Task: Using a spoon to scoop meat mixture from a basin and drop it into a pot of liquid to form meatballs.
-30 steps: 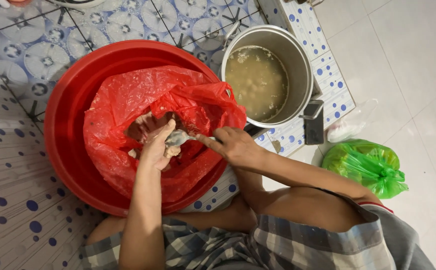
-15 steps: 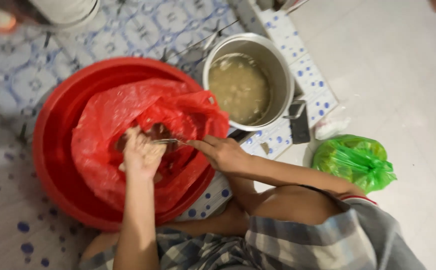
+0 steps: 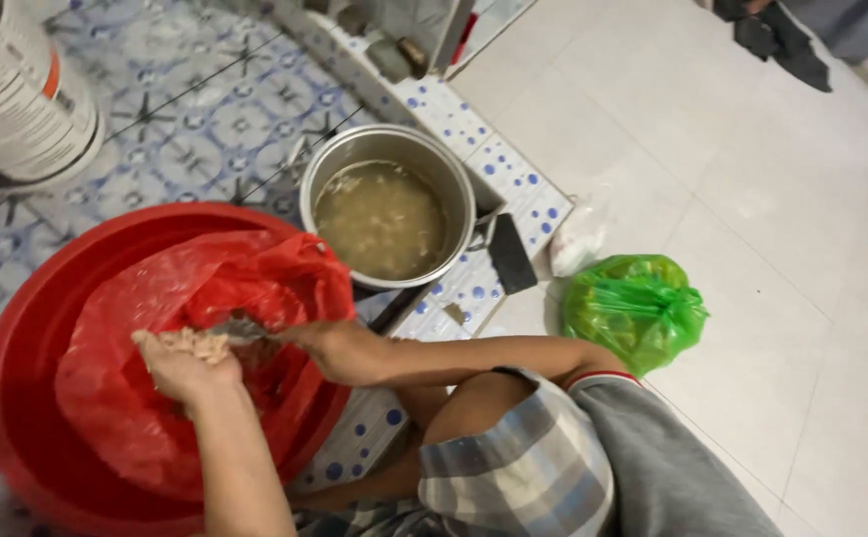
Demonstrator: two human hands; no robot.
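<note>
- Left hand (image 3: pixel 183 360): palm up and cupped, half open, carrying a small heap of pale, lumpy food scraps (image 3: pixel 195 343). It sits over the red plastic bag (image 3: pixel 156 388), near the bag's middle.
- Right hand (image 3: pixel 327 343): reaching in from the right, fingers closed round the handle end of a slim grey utensil (image 3: pixel 238 326) whose tip touches the heap on the left palm. Motion blur hides the exact kind of utensil.
- Red plastic bag: crumpled and opened out, lining the red basin (image 3: pixel 26 398); both hands work above it.
- Red basin: large and round, resting on the blue-patterned tiled floor (image 3: pixel 205 109) at near left.
- Metal pot (image 3: pixel 390 207): stands just beyond the basin to its far right, touching or nearly touching its rim, holding a cloudy brownish liquid with pale pieces.
- Black flat object (image 3: pixel 510 254): lies just right of the pot on the dotted tile edge.
- Green plastic bag (image 3: pixel 635 308): knotted, on the plain pale floor (image 3: pixel 752 199) to the right, well apart from the basin.
- White cylindrical container (image 3: pixel 16 94): stands at far left.
- Person's knee: bent, in checked shorts (image 3: pixel 514 467), near centre.
</note>
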